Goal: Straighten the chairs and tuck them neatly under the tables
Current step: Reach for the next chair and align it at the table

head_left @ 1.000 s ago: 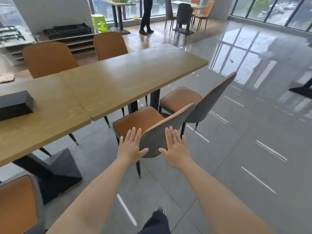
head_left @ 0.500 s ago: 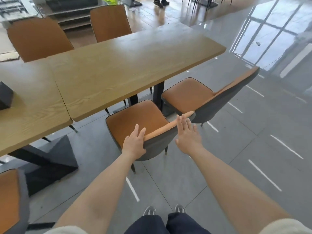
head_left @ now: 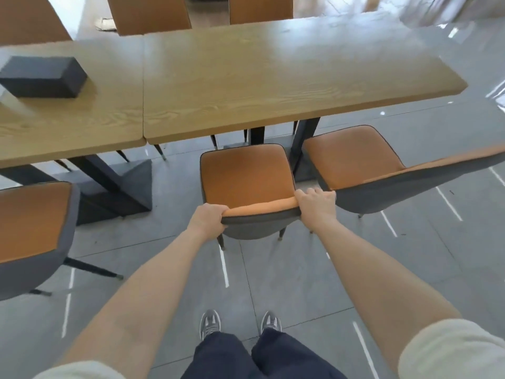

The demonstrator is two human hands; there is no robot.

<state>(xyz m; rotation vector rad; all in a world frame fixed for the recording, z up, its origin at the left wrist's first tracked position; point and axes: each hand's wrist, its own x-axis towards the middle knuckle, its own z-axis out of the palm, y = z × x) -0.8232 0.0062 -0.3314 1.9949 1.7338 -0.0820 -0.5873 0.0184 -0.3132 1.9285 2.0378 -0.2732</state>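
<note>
Risk: pushed unevenly, the middle chair (head_left: 246, 176), whose seat front stands just at the table (head_left: 273, 86) edge, would likely skew right and knock the table leg (head_left: 304, 143) or the neighbouring chair (head_left: 355, 157) close beside it. The left hand (head_left: 209, 218) grips the backrest's left end and the right hand (head_left: 317, 205) its right end. The fingers of both are curled over the top rim, and the seat lies beyond them toward the table.

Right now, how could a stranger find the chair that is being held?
Start at the wooden tables; three chairs with orange seats stand along their near side. Take the middle chair. Unlike the left chair and the right chair, its back is gripped at the top by the left hand and the right hand.
</note>
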